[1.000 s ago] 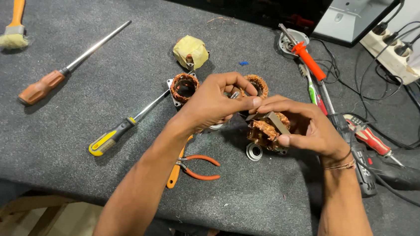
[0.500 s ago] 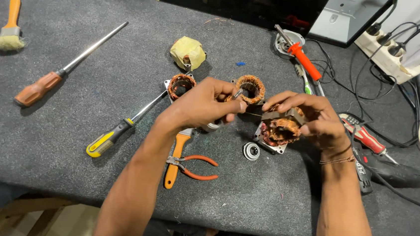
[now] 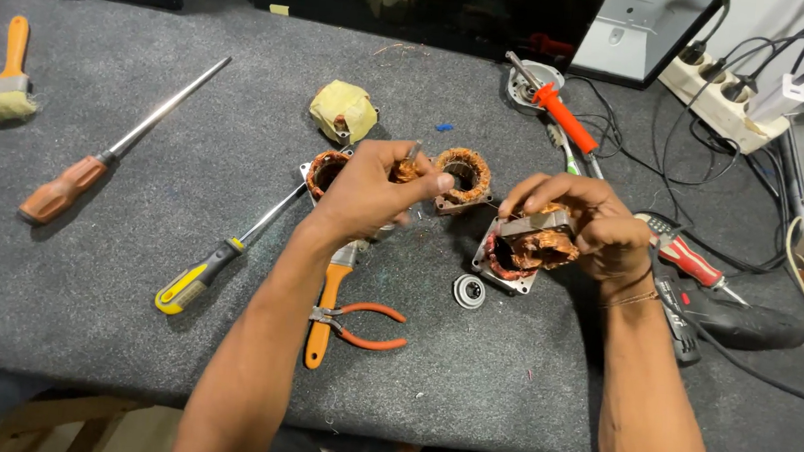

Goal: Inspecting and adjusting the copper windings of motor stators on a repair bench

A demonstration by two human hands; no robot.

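Holding a small metal rod (image 3: 411, 156) pinched in our left hand (image 3: 367, 190) above the grey bench (image 3: 131, 272) | our right hand (image 3: 586, 226) grips a copper-wound stator (image 3: 520, 250), tilted, just above the bench | a bearing (image 3: 470, 291) lies just beside it | orange pliers (image 3: 343, 312) lie near our left forearm.

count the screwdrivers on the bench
2: an orange-handled screwdriver at far left, and a yellow-and-black screwdriver beside the left hand. Others may hide among the right-side clutter.

Grey felt bench (image 3: 126, 329): screwdrivers (image 3: 198, 272), pliers (image 3: 337, 317), brush (image 3: 10, 80), bearing (image 3: 469, 291).
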